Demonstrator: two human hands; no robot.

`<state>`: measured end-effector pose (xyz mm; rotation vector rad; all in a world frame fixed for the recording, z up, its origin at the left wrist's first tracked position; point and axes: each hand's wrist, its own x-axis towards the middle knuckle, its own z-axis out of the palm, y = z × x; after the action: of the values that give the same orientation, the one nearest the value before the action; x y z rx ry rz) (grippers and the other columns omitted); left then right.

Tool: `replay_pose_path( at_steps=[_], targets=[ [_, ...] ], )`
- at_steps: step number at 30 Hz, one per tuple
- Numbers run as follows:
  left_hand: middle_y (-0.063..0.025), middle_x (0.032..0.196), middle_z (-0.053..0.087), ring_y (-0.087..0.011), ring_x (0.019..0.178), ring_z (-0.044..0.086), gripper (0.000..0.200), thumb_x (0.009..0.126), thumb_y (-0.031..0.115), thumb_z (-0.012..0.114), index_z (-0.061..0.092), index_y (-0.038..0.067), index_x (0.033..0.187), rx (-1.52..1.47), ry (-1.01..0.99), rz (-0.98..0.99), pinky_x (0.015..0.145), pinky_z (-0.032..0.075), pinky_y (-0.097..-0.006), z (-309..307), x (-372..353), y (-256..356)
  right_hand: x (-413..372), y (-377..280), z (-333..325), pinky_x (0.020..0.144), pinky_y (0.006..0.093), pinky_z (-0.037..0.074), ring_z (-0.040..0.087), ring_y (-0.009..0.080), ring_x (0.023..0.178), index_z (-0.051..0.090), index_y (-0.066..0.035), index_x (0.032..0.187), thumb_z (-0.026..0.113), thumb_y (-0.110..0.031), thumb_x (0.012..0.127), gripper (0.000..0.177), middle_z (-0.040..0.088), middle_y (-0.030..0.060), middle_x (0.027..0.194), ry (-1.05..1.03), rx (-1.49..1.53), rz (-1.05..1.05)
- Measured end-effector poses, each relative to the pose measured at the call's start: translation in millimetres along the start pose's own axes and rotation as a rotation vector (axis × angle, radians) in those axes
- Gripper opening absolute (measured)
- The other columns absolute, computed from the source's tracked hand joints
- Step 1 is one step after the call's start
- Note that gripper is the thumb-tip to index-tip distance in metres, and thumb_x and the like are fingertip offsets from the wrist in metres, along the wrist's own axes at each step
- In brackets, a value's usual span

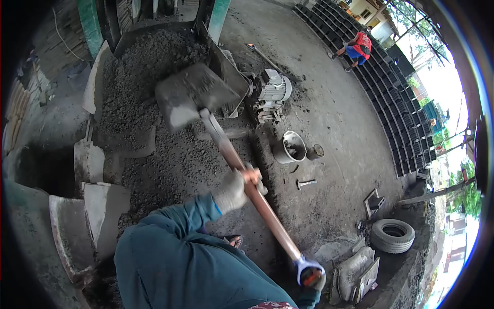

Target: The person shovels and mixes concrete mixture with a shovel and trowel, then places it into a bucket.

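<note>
A grey concrete floor (342, 134), dusty and stained darker in patches, carries the things. Loose gravelly mix (170, 162) is strewn over its near left part. Right of that, a pale bucket (279, 154) stands upright, with a small dark round container (315, 151) just beside it. A hammer (309, 183) lies near them, below the bucket in the view. Farther to the lower right, a black tyre (393, 237) lies flat near crumpled sacks (352, 268). Long rows of dark blocks (393, 121) line the floor's far right side.
</note>
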<state>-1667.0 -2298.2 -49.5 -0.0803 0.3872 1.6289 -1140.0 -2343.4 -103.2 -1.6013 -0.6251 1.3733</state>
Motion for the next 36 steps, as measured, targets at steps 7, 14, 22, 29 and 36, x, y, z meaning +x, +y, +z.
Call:
replay_pose_path(
  at_steps=[7, 14, 22, 29, 36],
  targets=[
    [-0.0064, 0.074, 0.056, -0.0253, 0.07, 0.061, 0.016, 0.088, 0.008, 0.066, 0.057, 0.009, 0.074, -0.068, 0.133, -0.228, 0.087, 0.049, -0.0543, -34, -19, -35, -65, 15, -116, 0.049, 0.0338, 0.051, 0.061, 0.0231, 0.061, 0.064, -0.005, 0.103, 0.066, -0.018, 0.082, 0.024, 0.064, 0.0097, 0.077, -0.107, 0.051, 0.116],
    [-0.0069, 0.064, 0.048, -0.024, 0.052, 0.051, 0.012, 0.068, 0.008, 0.062, 0.051, 0.006, 0.064, 0.207, 0.18, 0.046, 0.059, 0.049, -0.0461, -61, 66, 164, -122, 15, 220, 0.055, 0.0379, 0.051, 0.06, 0.0232, 0.067, 0.064, -0.002, 0.102, 0.062, -0.016, 0.079, 0.027, 0.064, 0.0085, 0.086, -0.177, 0.012, 0.044],
    [-0.006, 0.069, 0.053, -0.0208, 0.056, 0.054, 0.018, 0.088, 0.021, 0.062, 0.049, 0.009, 0.083, 0.41, 0.245, 0.52, 0.058, 0.051, -0.0401, -48, 115, 316, -154, -27, 366, 0.071, 0.0329, 0.053, 0.064, 0.0175, 0.076, 0.056, -0.001, 0.108, 0.063, -0.03, 0.094, 0.032, 0.066, 0.0084, 0.089, -0.801, -0.025, -0.359],
    [-0.0066, 0.079, 0.054, -0.0235, 0.073, 0.055, 0.034, 0.09, 0.037, 0.068, 0.052, 0.008, 0.082, -0.232, -0.044, 0.253, 0.083, 0.046, -0.0495, 56, 30, 157, -128, -210, 164, 0.066, 0.0344, 0.052, 0.061, 0.0186, 0.074, 0.06, -0.001, 0.116, 0.07, -0.029, 0.079, 0.048, 0.065, 0.0108, 0.091, -0.518, -0.194, -0.997],
    [-0.0177, 0.097, 0.065, -0.0363, 0.096, 0.061, 0.065, 0.096, 0.065, 0.041, 0.067, 0.005, 0.1, -0.146, -0.49, 0.155, 0.096, 0.042, -0.0599, 63, 14, 42, -96, -397, 140, 0.069, 0.0348, 0.055, 0.066, 0.0206, 0.074, 0.07, 0.003, 0.101, 0.065, -0.024, 0.092, 0.029, 0.068, 0.0106, 0.093, 0.328, -0.241, -2.155]
  ],
)
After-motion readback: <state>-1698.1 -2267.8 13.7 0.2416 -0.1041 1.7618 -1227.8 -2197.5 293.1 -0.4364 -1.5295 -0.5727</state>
